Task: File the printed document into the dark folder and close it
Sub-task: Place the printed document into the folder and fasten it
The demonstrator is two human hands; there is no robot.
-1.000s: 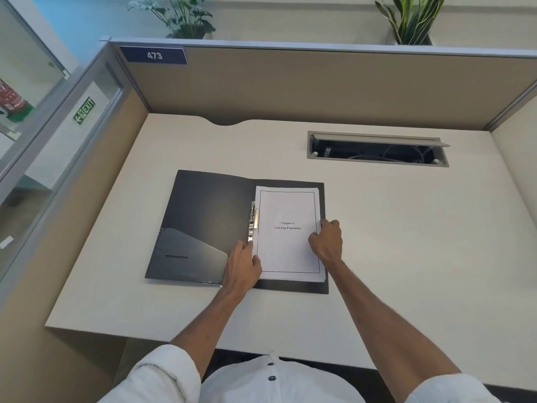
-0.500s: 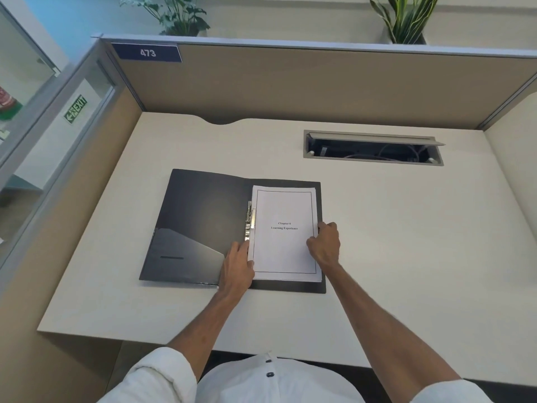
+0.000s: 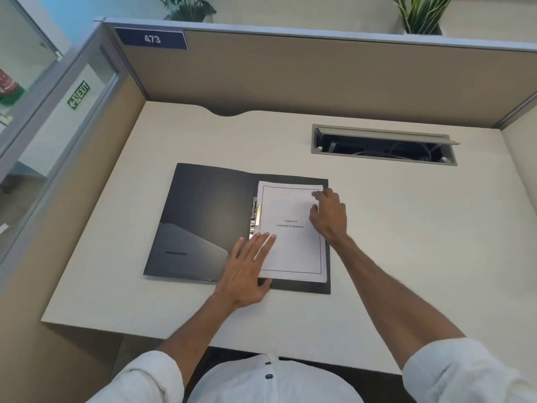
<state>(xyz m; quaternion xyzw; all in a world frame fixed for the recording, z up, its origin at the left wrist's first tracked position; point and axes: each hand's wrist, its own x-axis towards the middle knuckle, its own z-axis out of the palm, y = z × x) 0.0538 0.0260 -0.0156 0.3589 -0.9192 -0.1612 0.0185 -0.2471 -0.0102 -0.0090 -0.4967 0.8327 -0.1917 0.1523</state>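
Note:
The dark folder (image 3: 203, 216) lies open on the desk, its pocket flap at the lower left. The printed document (image 3: 290, 251), a white stack with a framed title page, rests on the folder's right half beside the metal clip (image 3: 254, 218) at the spine. My left hand (image 3: 247, 267) lies flat with fingers spread over the document's lower left edge and the folder. My right hand (image 3: 329, 215) rests on the document's upper right edge, fingers apart and touching the paper.
The pale desk (image 3: 392, 242) is boxed in by tan partition walls at the back and both sides. An open cable tray (image 3: 383, 145) is set into the desk at the back right. The desk's front edge runs just below my forearms.
My left hand has opened flat and slid up onto the document's left edge. My right hand has moved from the page's middle right edge up to its upper right corner.

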